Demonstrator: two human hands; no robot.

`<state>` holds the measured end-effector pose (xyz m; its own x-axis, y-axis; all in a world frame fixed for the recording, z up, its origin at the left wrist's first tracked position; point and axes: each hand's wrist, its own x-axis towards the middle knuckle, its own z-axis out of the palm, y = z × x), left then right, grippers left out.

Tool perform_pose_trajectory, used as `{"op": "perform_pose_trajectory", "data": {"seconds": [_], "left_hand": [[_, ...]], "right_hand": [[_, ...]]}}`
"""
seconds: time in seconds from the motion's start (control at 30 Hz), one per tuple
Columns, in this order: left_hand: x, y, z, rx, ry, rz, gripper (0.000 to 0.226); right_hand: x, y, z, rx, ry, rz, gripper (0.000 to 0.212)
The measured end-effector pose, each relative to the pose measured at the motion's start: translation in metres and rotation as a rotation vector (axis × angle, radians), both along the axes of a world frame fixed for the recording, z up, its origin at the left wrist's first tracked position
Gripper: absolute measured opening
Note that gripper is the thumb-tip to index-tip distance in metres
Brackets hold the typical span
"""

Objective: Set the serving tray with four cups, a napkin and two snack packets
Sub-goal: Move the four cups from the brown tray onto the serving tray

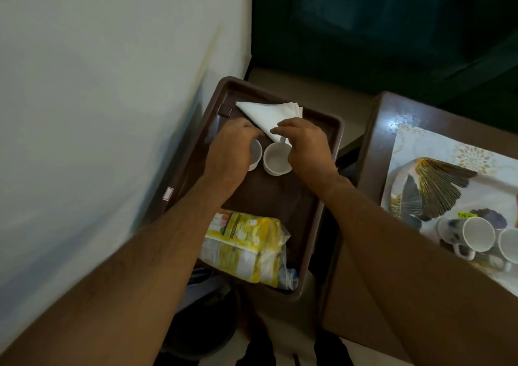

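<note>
A brown serving tray [330, 152] lies in front of me beside a white wall. A folded white napkin [266, 112] rests at its far end. Two white cups stand side by side in the tray's middle. My left hand [229, 152] wraps around the left cup [255, 152], largely hiding it. My right hand [307, 147] pinches the handle of the right cup [276, 159]. Yellow snack packets [246, 249] lie at the tray's near end. Two more white cups [478, 235] lie on the table at right.
A brown table [414, 113] stands to the right, covered by a patterned white mat [437, 144] with a leaf-shaped decorative dish [429, 189]. A white wall [98, 99] runs along the left. Dark green furniture fills the background.
</note>
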<state>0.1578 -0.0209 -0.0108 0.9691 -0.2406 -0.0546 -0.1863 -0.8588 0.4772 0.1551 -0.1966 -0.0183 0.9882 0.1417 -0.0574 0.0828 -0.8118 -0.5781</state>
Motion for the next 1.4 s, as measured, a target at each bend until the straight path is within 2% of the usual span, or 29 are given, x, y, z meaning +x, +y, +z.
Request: {"op": "perform_pose_trajectory", "data": {"seconds": [0.23,0.43,0.57,0.8,1.07,1.4], "left_hand": [[0.001,0.008,0.001,-0.073,-0.02,0.099,0.04],[-0.016,0.018,-0.003,-0.133,-0.074,0.229,0.022],[-0.035,0.017,-0.007,-0.092,-0.063,0.374,0.023],[-0.069,0.008,-0.002,-0.129,-0.021,0.527,0.015],[-0.082,-0.003,0.002,-0.204,-0.004,0.602,0.015],[-0.088,-0.013,0.008,-0.214,-0.012,0.637,0.023]], "right_hand": [[0.002,-0.008,0.0,-0.047,-0.01,-0.011,0.037],[-0.012,-0.016,0.002,-0.078,0.011,-0.103,0.033],[-0.029,-0.014,0.005,-0.078,0.019,-0.203,0.029],[-0.058,-0.001,0.008,-0.063,0.071,-0.355,0.006],[-0.071,0.02,0.003,0.04,0.04,-0.443,0.016],[-0.072,0.021,0.002,0.14,0.017,-0.464,0.016]]}}
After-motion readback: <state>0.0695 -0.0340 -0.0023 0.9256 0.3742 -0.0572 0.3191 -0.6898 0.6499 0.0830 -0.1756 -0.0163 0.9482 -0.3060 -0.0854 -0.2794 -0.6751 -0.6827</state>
